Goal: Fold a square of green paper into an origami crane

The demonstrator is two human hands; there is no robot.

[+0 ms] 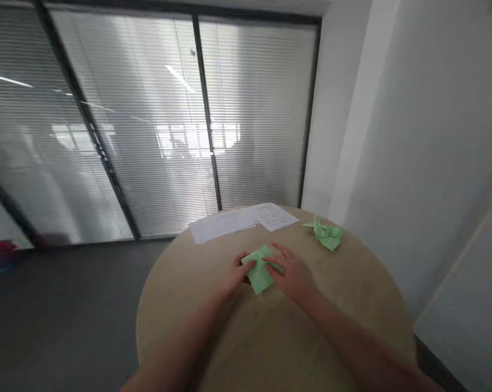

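Note:
A light green folded sheet of paper (259, 279) is between my two hands, above the middle of the round table. My left hand (238, 273) grips its left side, thumb on top and the other fingers partly hidden underneath. From the right, my right hand (291, 274) has its fingertips on the paper's right side, where a bit of green shows between them. One finger of that hand stretches out past the paper's upper edge. Small folds in the paper are too blurred to tell apart.
The round wooden table (180, 305) holds white paper sheets (223, 224) with writing at its far edge. Several folded green paper pieces (327, 235) lie together at the far right. A white wall (425, 163) stands right; blinds-covered glass panels (159, 125) stand behind.

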